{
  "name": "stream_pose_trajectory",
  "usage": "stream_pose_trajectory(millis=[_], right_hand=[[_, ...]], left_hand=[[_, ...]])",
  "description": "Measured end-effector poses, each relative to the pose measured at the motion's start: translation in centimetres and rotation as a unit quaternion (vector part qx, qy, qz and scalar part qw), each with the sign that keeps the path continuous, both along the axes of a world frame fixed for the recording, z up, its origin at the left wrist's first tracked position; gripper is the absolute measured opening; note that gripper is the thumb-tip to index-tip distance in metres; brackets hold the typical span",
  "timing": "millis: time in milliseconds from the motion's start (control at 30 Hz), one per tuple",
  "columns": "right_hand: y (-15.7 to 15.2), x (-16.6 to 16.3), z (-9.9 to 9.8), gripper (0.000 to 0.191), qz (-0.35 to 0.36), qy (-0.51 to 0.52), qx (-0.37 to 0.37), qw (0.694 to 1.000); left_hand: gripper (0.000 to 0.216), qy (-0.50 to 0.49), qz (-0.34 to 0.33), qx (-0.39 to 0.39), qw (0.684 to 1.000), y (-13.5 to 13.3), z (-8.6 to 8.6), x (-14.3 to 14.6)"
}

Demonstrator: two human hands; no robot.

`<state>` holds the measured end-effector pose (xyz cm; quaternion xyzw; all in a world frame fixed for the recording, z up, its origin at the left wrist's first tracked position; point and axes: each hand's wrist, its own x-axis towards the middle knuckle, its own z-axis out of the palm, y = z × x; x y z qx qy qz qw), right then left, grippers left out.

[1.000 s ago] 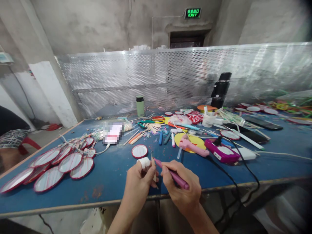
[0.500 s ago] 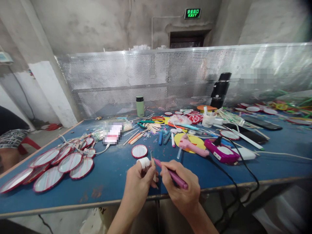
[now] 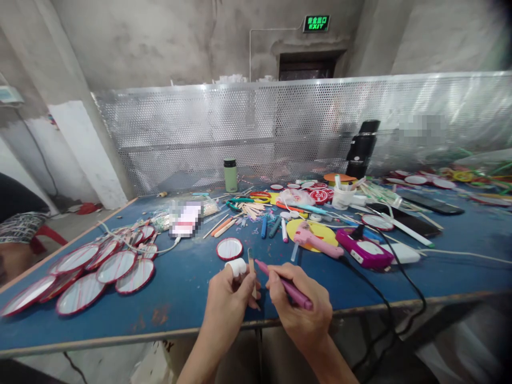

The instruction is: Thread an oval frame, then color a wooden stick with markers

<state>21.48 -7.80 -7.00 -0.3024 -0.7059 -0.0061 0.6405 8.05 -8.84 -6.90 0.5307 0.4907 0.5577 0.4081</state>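
My left hand (image 3: 229,298) is closed on a thin wooden stick (image 3: 252,269), held upright near the front edge of the blue table (image 3: 180,298). A white wrap (image 3: 236,266) covers that hand's forefinger. My right hand (image 3: 301,309) grips a pink marker (image 3: 286,285) like a pen. Its tip touches the stick. A small round red-rimmed disc (image 3: 229,248) lies just beyond my hands.
Several red-rimmed oval discs (image 3: 104,266) lie at the left. A pink glue gun (image 3: 318,241), a purple device (image 3: 364,252) with black cables, pens, sticks, a green flask (image 3: 230,175) and a white cup (image 3: 343,196) crowd the table's middle and right. A perforated metal screen (image 3: 280,128) closes the back.
My right hand and the marker shifted very slightly to the right. Everything else stays as it was.
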Motion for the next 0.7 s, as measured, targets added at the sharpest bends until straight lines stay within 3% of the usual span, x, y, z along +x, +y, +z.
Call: stream_pose_trajectory(millis=[700], right_hand=[[-0.05,-0.03,0.05,0.011,0.009,0.005,-0.001,1.000]], left_hand=[[0.027,0.007,-0.006,0.001,1.000,0.09,-0.01,0.01]])
